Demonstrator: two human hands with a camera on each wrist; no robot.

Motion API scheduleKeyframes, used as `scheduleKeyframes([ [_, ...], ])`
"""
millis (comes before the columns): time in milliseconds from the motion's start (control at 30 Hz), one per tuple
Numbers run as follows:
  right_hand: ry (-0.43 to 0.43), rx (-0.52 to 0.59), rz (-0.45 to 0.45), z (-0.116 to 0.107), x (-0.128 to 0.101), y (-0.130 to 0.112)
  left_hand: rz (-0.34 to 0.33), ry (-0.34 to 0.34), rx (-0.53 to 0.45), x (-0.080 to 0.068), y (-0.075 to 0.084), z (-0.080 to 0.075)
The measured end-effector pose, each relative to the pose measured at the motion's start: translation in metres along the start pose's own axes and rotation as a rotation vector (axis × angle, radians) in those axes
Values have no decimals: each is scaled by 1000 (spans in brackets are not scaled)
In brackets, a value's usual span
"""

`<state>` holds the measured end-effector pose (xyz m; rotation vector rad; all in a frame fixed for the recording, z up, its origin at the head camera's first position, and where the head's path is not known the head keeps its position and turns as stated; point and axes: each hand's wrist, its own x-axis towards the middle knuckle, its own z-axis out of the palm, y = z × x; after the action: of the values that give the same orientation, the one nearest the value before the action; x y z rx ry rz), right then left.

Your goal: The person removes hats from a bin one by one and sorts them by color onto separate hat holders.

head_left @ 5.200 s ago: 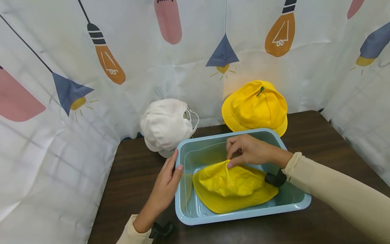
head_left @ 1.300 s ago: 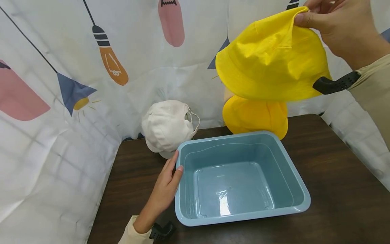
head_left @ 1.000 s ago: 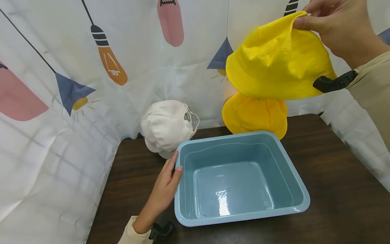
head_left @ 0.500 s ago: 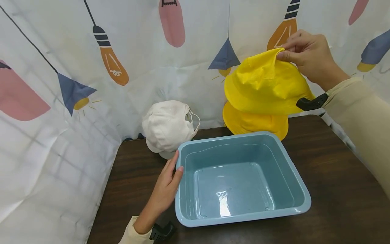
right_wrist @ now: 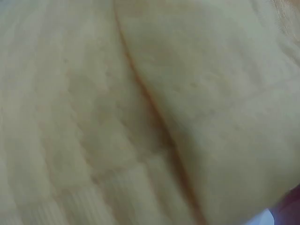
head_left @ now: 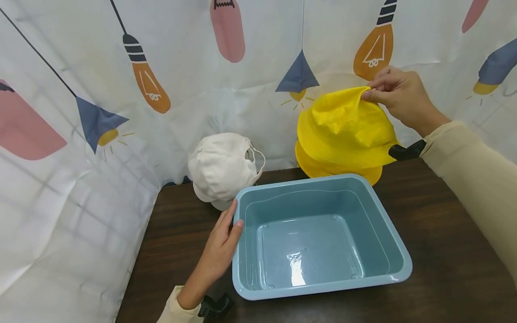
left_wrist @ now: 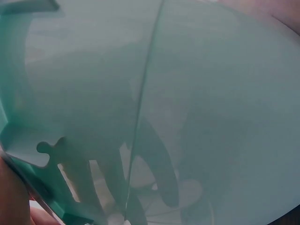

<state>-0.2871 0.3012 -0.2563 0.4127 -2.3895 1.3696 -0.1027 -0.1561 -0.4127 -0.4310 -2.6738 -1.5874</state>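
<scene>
Fingers of the right hand pinch a fold at the crown of the top yellow hat, thumb and forefinger pressed together on the cloth. That hat sits on a second yellow hat, of which only the brim edge shows below it; the pair stands at the back of the bench, against the curtain printed with bulbs and lamps. The right wrist view is filled with pale yellow cloth, too close and blurred to tell more.

The left hand lies flat against the outer left wall of the blue tub, fingers straight and together, thumb tip on the rim; its grip is spread, curled round nothing. The left wrist view shows only teal plastic with the shadow of fingers through it.

The tub stands on the dark wooden bench in front of the hats, its near rim close to the bench's front edge. A white cap rests behind the tub's left corner, leaning at the curtain, well apart from the yellow hats. Both sleeves are beige, each with a black strap at the wrist.
</scene>
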Motion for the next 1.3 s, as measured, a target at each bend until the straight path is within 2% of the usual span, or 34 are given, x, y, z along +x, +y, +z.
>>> scheduleKeyframes([
  [233, -24, -58, 47, 5, -12, 18, -3, -3, -5, 0, 0, 1],
  [500, -31, -26, 45, 8, -25, 35, 6, -4, -6, 0, 0, 0],
  [700, -39, -37, 54, 15, -34, 37, 6, -4, -4, 0, 1, -1],
  [767, -32, -58, 66, 15, -36, 37, 8, -11, 27, 1, 2, -2],
  [867, -23, -103, 76, 12, -42, 35, 29, -29, 125, 2, 6, -8],
  [1000, -13, -147, 72, 6, -50, 29, 64, -48, 282, 9, 24, -21],
  [1100, 7, -159, 60, 1, -55, 24, 110, -56, 369, 21, 47, -33],
  [1200, 33, -177, 51, -2, -60, 18, 201, -75, 433, 42, 74, -40],
  [1300, 55, -215, 38, -2, -65, 15, 292, -108, 475, 74, 101, -42],
])
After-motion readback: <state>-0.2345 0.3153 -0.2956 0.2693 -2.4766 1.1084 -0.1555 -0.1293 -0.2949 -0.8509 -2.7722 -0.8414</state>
